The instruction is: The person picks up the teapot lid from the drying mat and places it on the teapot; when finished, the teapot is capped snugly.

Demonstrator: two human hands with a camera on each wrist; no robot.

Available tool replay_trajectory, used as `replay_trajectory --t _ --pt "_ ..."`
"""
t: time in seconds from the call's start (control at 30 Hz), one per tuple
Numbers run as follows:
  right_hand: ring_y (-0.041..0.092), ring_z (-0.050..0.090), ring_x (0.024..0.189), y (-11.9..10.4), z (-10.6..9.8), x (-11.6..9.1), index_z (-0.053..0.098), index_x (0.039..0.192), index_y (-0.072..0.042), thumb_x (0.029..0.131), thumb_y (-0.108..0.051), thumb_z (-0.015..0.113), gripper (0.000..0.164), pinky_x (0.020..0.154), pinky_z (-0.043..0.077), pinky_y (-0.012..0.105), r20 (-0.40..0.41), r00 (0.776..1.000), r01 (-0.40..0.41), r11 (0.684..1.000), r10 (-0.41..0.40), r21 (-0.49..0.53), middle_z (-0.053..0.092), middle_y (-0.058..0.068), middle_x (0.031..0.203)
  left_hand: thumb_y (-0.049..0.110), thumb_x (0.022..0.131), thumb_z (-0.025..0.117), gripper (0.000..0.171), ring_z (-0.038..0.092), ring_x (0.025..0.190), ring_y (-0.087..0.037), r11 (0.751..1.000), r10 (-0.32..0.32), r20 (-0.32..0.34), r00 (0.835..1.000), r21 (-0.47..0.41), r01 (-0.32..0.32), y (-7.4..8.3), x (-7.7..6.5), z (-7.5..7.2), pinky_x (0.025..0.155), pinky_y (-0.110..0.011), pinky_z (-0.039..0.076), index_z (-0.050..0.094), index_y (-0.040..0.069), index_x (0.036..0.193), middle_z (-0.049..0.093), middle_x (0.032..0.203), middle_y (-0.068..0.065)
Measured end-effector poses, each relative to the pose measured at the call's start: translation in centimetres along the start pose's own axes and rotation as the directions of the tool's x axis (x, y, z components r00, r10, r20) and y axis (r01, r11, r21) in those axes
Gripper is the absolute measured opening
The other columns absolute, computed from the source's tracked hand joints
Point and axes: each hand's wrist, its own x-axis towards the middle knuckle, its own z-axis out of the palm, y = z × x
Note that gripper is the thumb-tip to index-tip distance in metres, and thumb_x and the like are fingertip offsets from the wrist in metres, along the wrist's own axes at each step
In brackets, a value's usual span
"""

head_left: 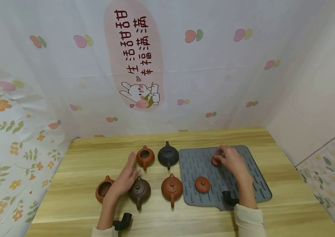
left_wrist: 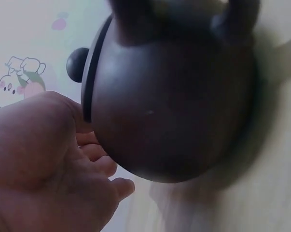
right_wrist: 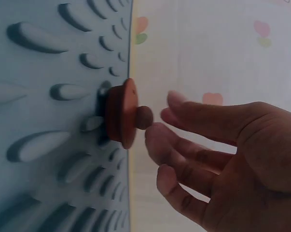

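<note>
On the grey mat (head_left: 191, 158), a small reddish-brown teapot lid (head_left: 214, 161) lies with its round knob up. My right hand (head_left: 230, 159) is right at that lid; in the right wrist view its bent thumb and fingers stand apart just off the knob of the lid (right_wrist: 130, 113). My left hand (head_left: 125, 181) reaches forward over the table with relaxed fingers, beside a dark brown lidded teapot (head_left: 140, 192). The left wrist view shows this teapot (left_wrist: 169, 106) large, close to my palm and fingers, which do not grip it.
A second lid (head_left: 202, 184) lies on the mat's left part. Lidless reddish teapots stand behind (head_left: 145, 161) and partly hidden left of my left arm (head_left: 99, 195). A black teapot (head_left: 168, 158) and a lidded reddish teapot (head_left: 172, 190) are left of the mat. Cloth hangs behind.
</note>
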Motion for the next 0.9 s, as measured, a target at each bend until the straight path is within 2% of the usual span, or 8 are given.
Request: replay_trajectory --t 0.13,0.27,0.43,0.5,0.7,0.8,0.9 --pt "0.042 0.072 0.098 0.1 0.5 0.3 0.073 0.113 0.007 0.1 -0.001 0.077 0.016 0.08 0.061 0.059 0.023 1.0 -0.01 1.0 0.011 -0.019 0.074 0.026 0.11 0.046 0.118 0.048 0.087 0.0 0.169 -0.047 0.999 -0.036 0.02 0.999 0.001 0.036 -0.3 0.9 -0.2 0.131 -0.074 0.012 -0.004 0.008 0.177 -0.008 0.184 -0.021" --pt "0.041 0.071 0.098 0.1 0.9 0.4 0.073 0.109 0.007 0.099 0.003 0.077 0.011 0.082 0.06 0.058 0.017 1.0 -0.003 1.0 0.003 -0.03 0.074 0.025 0.107 0.049 0.118 0.049 0.09 0.0 0.169 -0.048 0.999 -0.036 0.022 0.999 -0.013 0.037 -0.1 1.4 -0.2 0.131 -0.074 0.011 -0.002 0.005 0.177 -0.007 0.184 -0.022" --pt "0.037 0.07 0.091 0.1 0.9 0.5 0.072 0.103 0.006 0.1 0.004 0.075 0.005 0.077 0.06 0.054 0.034 0.999 -0.002 1.0 0.002 -0.011 0.073 0.022 0.099 0.048 0.118 0.047 0.088 0.0 0.169 -0.049 0.999 -0.041 0.028 0.999 -0.022 0.042 0.3 1.6 -0.3 0.131 -0.074 0.012 -0.003 0.005 0.177 -0.006 0.184 -0.024" --pt "0.035 0.07 0.089 0.1 0.8 0.5 0.071 0.101 0.006 0.099 0.005 0.075 0.004 0.075 0.06 0.052 0.044 0.999 0.001 1.0 -0.001 0.004 0.073 0.021 0.096 0.047 0.118 0.047 0.087 0.0 0.168 -0.051 0.999 -0.03 0.028 0.999 -0.03 0.031 0.9 1.6 -0.5 0.13 -0.074 0.011 -0.002 0.003 0.176 -0.006 0.183 -0.027" --pt "0.035 0.072 0.088 0.3 0.6 0.4 0.071 0.098 0.008 0.096 0.009 0.077 0.006 0.075 0.061 0.05 0.05 0.999 0.012 0.999 -0.013 0.032 0.074 0.021 0.092 0.038 0.117 0.054 0.087 0.0 0.164 -0.059 0.995 0.001 0.025 1.0 -0.103 0.002 4.7 1.0 -1.6 0.128 -0.078 0.008 0.005 -0.007 0.174 -0.003 0.179 -0.036" --pt "0.035 0.072 0.089 0.3 0.6 0.3 0.071 0.097 0.007 0.096 0.009 0.077 0.006 0.075 0.061 0.049 0.056 0.998 0.009 0.999 -0.012 0.046 0.074 0.02 0.093 0.032 0.117 0.054 0.084 0.002 0.164 -0.059 0.997 -0.002 0.027 1.0 -0.076 0.004 5.2 1.0 -1.7 0.128 -0.077 0.01 0.007 -0.008 0.173 -0.001 0.179 -0.036" --pt "0.035 0.072 0.089 0.3 0.7 0.2 0.07 0.097 0.006 0.096 0.009 0.076 0.006 0.075 0.061 0.048 0.06 0.998 0.01 0.999 -0.013 0.044 0.074 0.019 0.093 0.019 0.117 0.055 0.079 0.002 0.164 -0.058 0.998 -0.05 0.051 0.997 -0.037 0.052 6.0 1.3 -1.9 0.129 -0.076 0.01 0.007 -0.01 0.172 -0.001 0.179 -0.036"
